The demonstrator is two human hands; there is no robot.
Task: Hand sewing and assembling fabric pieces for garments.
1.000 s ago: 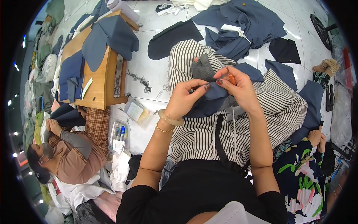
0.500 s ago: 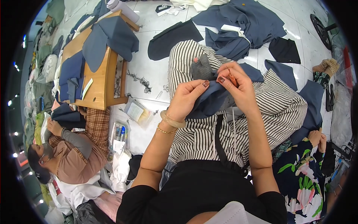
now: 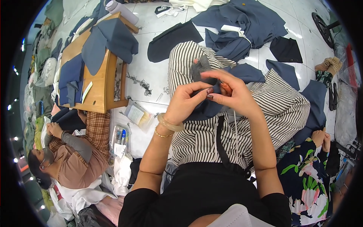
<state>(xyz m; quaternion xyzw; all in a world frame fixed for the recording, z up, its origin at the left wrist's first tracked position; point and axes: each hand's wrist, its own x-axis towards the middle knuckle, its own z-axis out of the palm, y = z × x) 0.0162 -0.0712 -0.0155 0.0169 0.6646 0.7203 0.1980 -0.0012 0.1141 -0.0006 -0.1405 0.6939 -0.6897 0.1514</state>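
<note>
Over my lap, my left hand [image 3: 188,99] pinches a dark blue-grey fabric piece [image 3: 207,110] between thumb and fingers. Close against it, my right hand [image 3: 236,94] has its fingers curled round a small tool with an orange handle [image 3: 225,89]. The tool's tip is hidden behind the hands. Both thumbs meet at the fabric's upper edge. Below and around the cloth are my black-and-white striped trousers [image 3: 280,104]. Just beyond my hands, a foot in a grey sock [image 3: 199,68] shows a toe through a hole.
A wooden bench [image 3: 102,85] draped with cloth stands at left, beside a seated person [image 3: 81,153] handling dark fabric. A clear box [image 3: 120,136] holds pens. Blue-grey cloth [image 3: 245,22] is spread on the tiled floor ahead. Another person in a floral garment [image 3: 308,181] sits at right.
My right hand has come down and left, turning over the fabric with the orange-handled tool, so the two hands now meet. The person at left has shifted their hands.
</note>
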